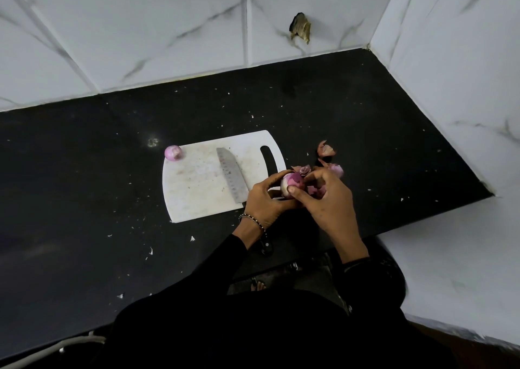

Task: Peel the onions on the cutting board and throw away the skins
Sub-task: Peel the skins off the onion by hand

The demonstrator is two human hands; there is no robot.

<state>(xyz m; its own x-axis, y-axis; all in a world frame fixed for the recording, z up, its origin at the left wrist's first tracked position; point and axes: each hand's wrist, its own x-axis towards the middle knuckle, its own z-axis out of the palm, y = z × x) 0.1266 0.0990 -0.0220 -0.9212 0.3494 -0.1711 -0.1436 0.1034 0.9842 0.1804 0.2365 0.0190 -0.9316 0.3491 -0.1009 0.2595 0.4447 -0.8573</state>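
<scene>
A white cutting board [197, 188] lies on the black counter. Just off the board's near right corner, my left hand [267, 199] grips a partly peeled purple onion [292, 184]. My right hand [326, 199] pinches the same onion, thumb on its pale side, with loose purple skin under the fingers. A peeled onion [173, 152] sits at the board's far left corner. Another onion [336, 169] lies on the counter just beyond my right hand. Loose skins [325, 149] lie to the right of the board.
A steel knife [231, 175] lies across the board, its black handle [266, 246] passing under my left wrist. White marble-tiled walls close the counter [84, 185] at the back and right. Small skin flakes [192, 238] dot the counter near its front edge.
</scene>
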